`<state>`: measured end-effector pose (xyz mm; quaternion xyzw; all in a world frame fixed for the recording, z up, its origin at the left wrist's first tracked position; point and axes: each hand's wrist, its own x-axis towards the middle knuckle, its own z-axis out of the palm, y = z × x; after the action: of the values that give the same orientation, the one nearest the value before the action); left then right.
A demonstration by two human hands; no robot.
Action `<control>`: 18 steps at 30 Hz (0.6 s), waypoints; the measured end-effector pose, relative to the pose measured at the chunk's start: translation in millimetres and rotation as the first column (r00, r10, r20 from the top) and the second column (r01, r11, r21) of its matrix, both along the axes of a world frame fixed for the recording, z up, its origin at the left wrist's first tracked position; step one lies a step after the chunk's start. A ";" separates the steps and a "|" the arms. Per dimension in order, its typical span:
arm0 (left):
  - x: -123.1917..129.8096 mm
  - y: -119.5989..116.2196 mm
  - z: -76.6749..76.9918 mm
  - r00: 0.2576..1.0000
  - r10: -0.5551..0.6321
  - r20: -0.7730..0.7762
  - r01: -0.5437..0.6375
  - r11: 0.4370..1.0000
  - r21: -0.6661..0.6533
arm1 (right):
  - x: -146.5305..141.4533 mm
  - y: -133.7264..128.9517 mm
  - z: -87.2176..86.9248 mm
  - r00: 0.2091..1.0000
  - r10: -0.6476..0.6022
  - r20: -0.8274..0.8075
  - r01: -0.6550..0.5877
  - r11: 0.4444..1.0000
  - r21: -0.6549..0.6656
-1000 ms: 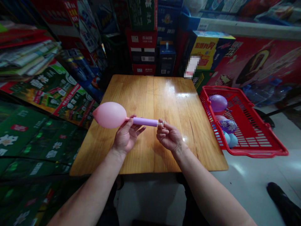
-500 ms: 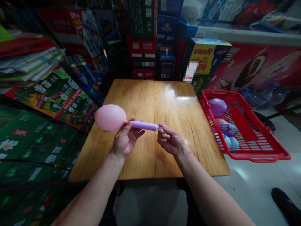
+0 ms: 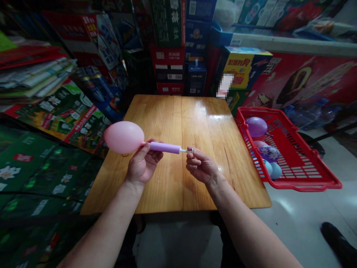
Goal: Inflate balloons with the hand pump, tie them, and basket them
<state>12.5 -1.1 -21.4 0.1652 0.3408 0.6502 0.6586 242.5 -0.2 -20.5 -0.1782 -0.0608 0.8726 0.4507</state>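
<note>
A pink inflated balloon (image 3: 124,137) is fitted on the left end of a purple hand pump (image 3: 165,147), above the wooden table (image 3: 195,123). My left hand (image 3: 143,162) pinches the balloon's neck at the pump's tip, with some fingers behind the purple barrel. My right hand (image 3: 201,163) is closed on the pump's handle at the right end. A short length of pale rod shows between barrel and handle.
Right of the table is a red basket (image 3: 299,169) holding a purple balloon (image 3: 256,127) and several others. Stacked green boxes (image 3: 41,178) stand at the left, more boxes behind. A dark shoe (image 3: 337,238) is at the lower right.
My left hand, the balloon and the pump barrel have moved left, away from my right hand. More of the rod shows. My right hand has stayed nearly in place.
</note>
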 end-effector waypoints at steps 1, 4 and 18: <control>-2.5 0.9 1.2 1.000 0.025 -0.004 -0.025 1.000 0.009 | 2.6 1.0 1.1 1.000 -0.019 -0.006 0.019 1.000 -0.008; -0.5 -1.8 1.2 1.000 -0.001 -0.026 0.001 1.000 0.026 | -0.2 0.4 -2.8 0.997 -0.053 -0.060 0.049 0.996 -0.072; 0.8 -1.4 -2.2 0.999 -0.028 -0.036 0.028 1.000 0.004 | -0.8 1.0 -1.5 0.999 -0.044 -0.020 0.043 0.997 -0.059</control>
<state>13.3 -2.6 -23.6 0.1833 0.3489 0.6386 0.6610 241.7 0.8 -22.0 -0.1832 -0.0264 0.8658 0.4650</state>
